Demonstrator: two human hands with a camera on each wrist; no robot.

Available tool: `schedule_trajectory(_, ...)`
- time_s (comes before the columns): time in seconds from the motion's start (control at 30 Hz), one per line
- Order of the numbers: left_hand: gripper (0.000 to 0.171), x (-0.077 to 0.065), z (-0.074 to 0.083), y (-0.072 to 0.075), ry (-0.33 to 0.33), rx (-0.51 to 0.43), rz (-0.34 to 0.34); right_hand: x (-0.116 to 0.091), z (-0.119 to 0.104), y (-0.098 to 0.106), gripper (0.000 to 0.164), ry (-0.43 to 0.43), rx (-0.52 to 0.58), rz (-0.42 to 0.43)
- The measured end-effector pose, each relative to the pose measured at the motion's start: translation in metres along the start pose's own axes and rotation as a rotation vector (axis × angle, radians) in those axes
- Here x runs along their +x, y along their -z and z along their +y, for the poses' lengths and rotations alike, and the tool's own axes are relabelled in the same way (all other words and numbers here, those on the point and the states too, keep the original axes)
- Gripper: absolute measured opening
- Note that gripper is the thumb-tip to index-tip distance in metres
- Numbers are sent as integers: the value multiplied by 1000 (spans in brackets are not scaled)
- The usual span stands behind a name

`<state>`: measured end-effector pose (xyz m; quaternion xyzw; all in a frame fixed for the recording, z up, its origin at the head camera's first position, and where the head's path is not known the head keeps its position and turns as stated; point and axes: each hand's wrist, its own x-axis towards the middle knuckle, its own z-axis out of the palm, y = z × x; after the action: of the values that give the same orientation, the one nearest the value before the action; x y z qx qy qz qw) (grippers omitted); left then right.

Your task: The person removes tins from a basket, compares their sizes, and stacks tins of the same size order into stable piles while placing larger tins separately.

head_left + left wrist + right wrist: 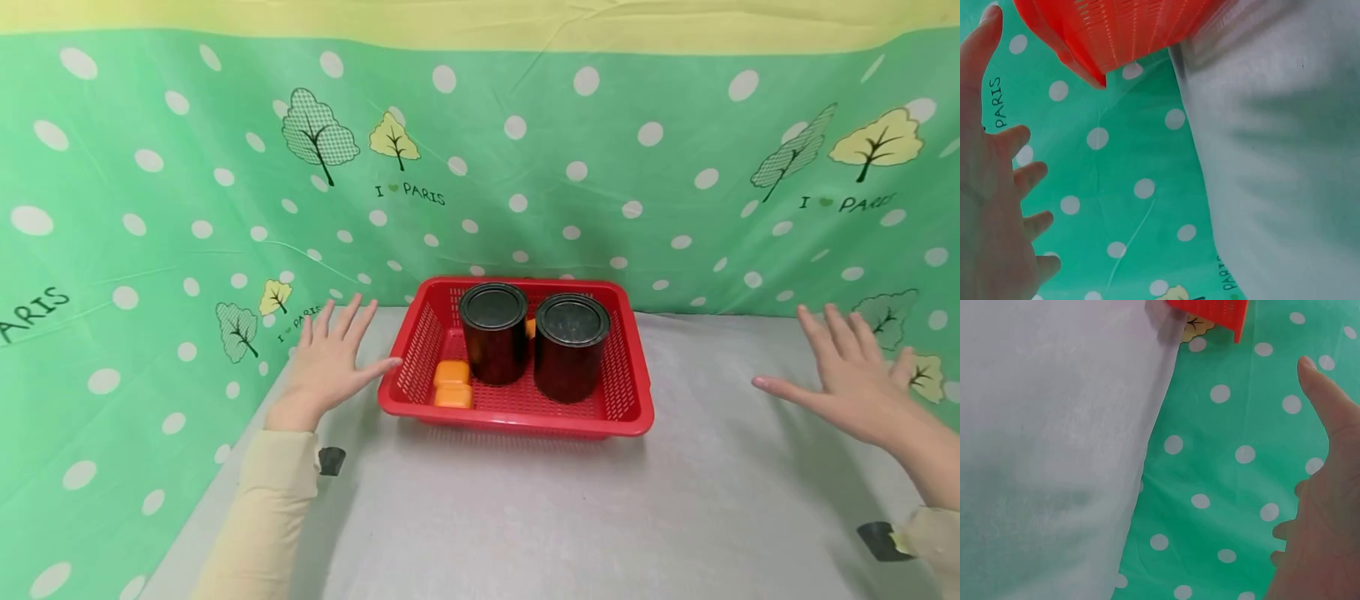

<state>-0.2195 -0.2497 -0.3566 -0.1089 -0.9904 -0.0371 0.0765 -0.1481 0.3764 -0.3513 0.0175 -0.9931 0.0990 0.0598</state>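
- Left hand (330, 362), right hand (858, 383): spread, released, flanking basket (517, 422).
- Orange bit (531, 328) between cans (495, 342) in basket: mostly hidden, can't identify.
- Basket cut off in wrist views.

The left hand (330, 367) reaches forward with its back to the head camera, the fingers straight and fanned apart and the thumb stretched inward, while a cream sleeve (258, 508) covers the left forearm up to the wrist. Well apart from it, the right hand (858, 387) mirrors the pose, its fingers spread, its thumb pointing inward and its bare wrist (926, 458) slanting toward a right cuff (937, 533) cut off by the frame edge. Both wrist views show the thumb extended clear of the other fingers, which appear foreshortened.
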Motion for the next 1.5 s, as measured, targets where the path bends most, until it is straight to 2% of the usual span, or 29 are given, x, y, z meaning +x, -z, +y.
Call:
schedule_trajectory(0.17, 99, 2, 2, -3, -47, -19, 12, 1, -3, -2, 116, 21, 18, 2)
schedule_trajectory(0.4, 95, 4, 5, -6, -81, -133, -4, 2, -9, -3, 114, 36, 7, -4)
schedule_trajectory(0.63, 84, 3, 6, -10, -109, -208, -7, 5, -15, -4, 114, 63, 2, -2)
schedule_trajectory(0.8, 79, 1, 4, -14, -107, -253, -9, 7, -21, -5, 111, 89, 62, -3)
schedule_trajectory(0.93, 73, 0, 1, -20, -106, -324, -8, 8, -26, -4, 109, 113, 103, 0)
schedule_trajectory(1.1, 62, -2, -3, -25, -116, -422, 3, 12, -32, -3, 111, 131, 123, 40)
schedule_trajectory(1.33, 53, -3, -6, -29, -128, -467, 19, 15, -47, 1, 110, 175, 156, 53)
schedule_trajectory(1.5, 52, -1, -7, -31, -121, -541, 16, 18, -61, 2, 111, 213, 165, 64)
